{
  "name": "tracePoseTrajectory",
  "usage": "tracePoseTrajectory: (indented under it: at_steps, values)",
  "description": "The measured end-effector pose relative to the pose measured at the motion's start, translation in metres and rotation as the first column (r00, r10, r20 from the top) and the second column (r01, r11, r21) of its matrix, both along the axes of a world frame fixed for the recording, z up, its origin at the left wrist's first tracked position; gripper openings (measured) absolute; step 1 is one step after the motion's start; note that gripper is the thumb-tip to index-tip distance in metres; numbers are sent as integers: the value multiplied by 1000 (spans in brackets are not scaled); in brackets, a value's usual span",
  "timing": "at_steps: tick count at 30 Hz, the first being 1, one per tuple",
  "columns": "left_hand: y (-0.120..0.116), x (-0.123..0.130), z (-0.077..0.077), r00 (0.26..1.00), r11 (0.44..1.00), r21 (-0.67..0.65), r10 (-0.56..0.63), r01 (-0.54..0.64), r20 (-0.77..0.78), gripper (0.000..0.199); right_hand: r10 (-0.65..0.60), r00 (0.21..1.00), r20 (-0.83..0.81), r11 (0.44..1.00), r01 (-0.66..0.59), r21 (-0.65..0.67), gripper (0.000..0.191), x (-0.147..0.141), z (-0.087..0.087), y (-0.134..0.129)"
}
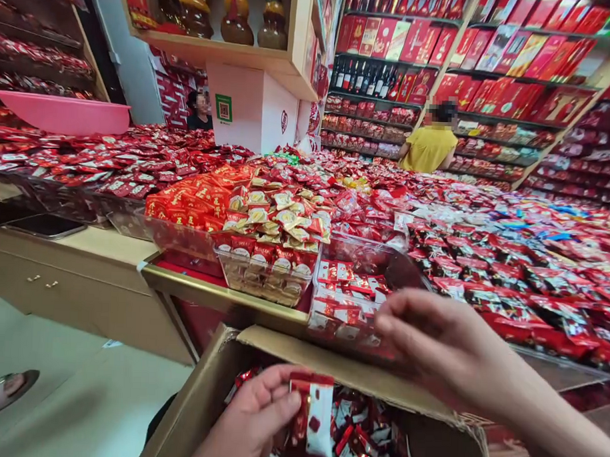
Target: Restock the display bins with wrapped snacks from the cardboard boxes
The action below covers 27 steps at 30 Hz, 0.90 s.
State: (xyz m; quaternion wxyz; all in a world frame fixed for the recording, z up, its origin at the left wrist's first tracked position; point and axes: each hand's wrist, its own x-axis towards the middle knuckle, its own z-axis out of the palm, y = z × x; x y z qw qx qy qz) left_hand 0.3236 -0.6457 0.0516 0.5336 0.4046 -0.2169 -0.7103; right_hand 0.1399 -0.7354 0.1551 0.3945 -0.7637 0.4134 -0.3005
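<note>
Between the thumb and fingers of my left hand (pixel 261 413) is a red and white candy packet (pixel 318 415), held above an open cardboard box (pixel 193 411). Many similar red and white packets (pixel 365 434) lie loose inside the box. My right hand (pixel 426 333) is raised at the near right side of a clear plastic bin (pixel 324 316), its fingers curled and close together; whether anything is between its fingertips cannot be made out. Red and white packets (pixel 353 283) partly fill that bin, stacked in rows.
Left of the bin, a clear container (pixel 263 280) is heaped with gold and red packets. Candy piles (pixel 508 262) stretch right. A phone (pixel 47 225) lies on the left counter (pixel 104 248). A person in yellow (pixel 428 149) stands by the shelves; a foot (pixel 6 391) shows lower left.
</note>
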Motion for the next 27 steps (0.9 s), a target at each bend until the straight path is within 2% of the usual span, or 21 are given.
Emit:
tracePoseTrajectory:
  at_steps: [2, 5, 8, 11, 14, 18, 20, 23, 25, 27]
  values:
    - [-5, -4, 19, 1000, 999, -42, 13, -13, 3, 35, -30, 999, 26, 982, 25, 186, 13, -6, -25, 29]
    - [-12, -12, 33, 999, 996, -90, 1, 4, 53, 37, -43, 983, 181, 898, -41, 438, 20, -1, -64, 48]
    - [-16, -23, 34, 996, 987, -155, -35, 47, 80, 42, -81, 937, 339, 867, -102, 488, 25, 9, -84, 48]
    - [-17, -32, 30, 995, 968, -242, -53, 73, 89, 40, -155, 894, 421, 863, -85, 498, 26, 9, -84, 46]
    - [-18, -35, 26, 984, 948, -307, -35, 87, 172, 36, -203, 857, 474, 867, -68, 494, 27, 3, -82, 47]
    - [-19, -34, 22, 977, 964, -259, -8, 64, 212, 31, -233, 837, 494, 846, -76, 527, 27, 1, -83, 48]
    - [-19, -34, 22, 983, 966, -248, -21, 66, 181, 35, -267, 830, 490, 828, -62, 557, 27, 3, -84, 48]
    - [-17, -35, 24, 986, 960, -266, -45, 86, 159, 45, -337, 779, 529, 802, -56, 594, 29, 7, -85, 50]
    - [-16, -35, 25, 976, 955, -274, -51, 109, 212, 47, -334, 767, 548, 802, -74, 592, 29, 7, -87, 51]
    - [-15, -34, 25, 947, 947, -279, -66, 159, 315, 44, -296, 790, 537, 829, -67, 555, 28, 3, -88, 51]
